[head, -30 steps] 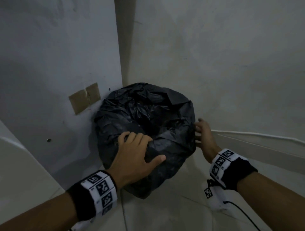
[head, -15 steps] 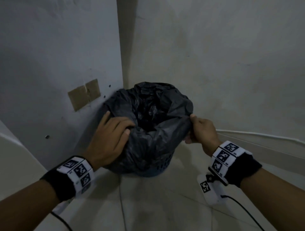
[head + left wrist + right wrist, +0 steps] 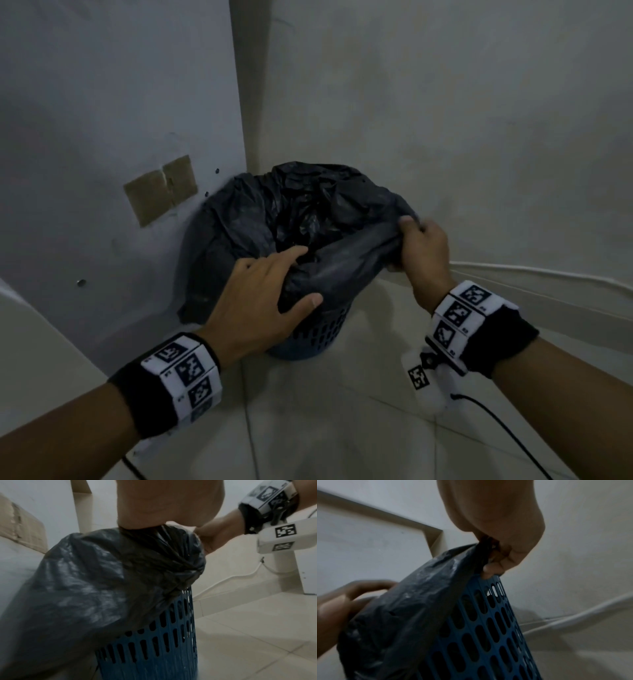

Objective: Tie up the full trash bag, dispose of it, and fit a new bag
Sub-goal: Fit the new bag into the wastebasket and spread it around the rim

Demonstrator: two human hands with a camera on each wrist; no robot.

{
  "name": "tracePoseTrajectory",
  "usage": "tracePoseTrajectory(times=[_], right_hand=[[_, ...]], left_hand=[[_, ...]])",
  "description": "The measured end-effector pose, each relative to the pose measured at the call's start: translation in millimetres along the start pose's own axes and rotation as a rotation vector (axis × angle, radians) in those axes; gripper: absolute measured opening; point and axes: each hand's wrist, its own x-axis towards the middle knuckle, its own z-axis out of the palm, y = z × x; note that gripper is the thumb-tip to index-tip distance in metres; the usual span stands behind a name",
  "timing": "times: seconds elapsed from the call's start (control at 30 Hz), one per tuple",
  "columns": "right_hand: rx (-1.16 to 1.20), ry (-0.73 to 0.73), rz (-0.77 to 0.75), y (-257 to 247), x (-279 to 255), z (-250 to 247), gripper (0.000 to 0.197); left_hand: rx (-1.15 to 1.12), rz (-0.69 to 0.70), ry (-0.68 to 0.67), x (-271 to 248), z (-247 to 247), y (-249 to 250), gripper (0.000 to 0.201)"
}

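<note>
A black trash bag (image 3: 260,219) lines a blue perforated bin (image 3: 318,335) that stands in a wall corner. My left hand (image 3: 298,277) lies over the bag's near rim, fingers on top toward the opening and thumb on the outside, holding the fold. My right hand (image 3: 407,243) grips a gathered bunch of the bag's right edge and lifts it clear of the bin rim. In the right wrist view the right hand (image 3: 494,555) pinches the plastic (image 3: 412,601) just above the bin wall (image 3: 488,628). In the left wrist view the bag (image 3: 85,588) still drapes over the bin (image 3: 154,649).
Walls close in behind and to the left of the bin. Two brown tape patches (image 3: 161,192) are stuck on the left wall. A white cable (image 3: 548,274) runs along the skirting on the right. Pale tiled floor (image 3: 342,428) lies in front.
My left hand moved from the bag's left side to its near rim. The right hand pulled the right edge up and outward, exposing more of the blue bin.
</note>
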Motion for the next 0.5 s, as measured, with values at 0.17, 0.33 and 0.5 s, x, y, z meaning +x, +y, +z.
tracePoseTrajectory(times=[0.17,0.33,0.5], right_hand=[[0.529,0.029,0.381,0.1,10.7,-20.4,0.028],[0.682,-0.216,0.427,0.1,9.8,-20.0,0.046],[0.626,-0.414,0.418,-0.2,13.9,-28.5,0.065]], left_hand=[[-0.073,-0.060,-0.002,-0.2,-1.9,0.9,0.072],[0.001,-0.056,0.006,1.4,-2.4,-2.8,0.067],[0.091,0.035,0.042,-0.6,-3.3,-15.4,0.059]])
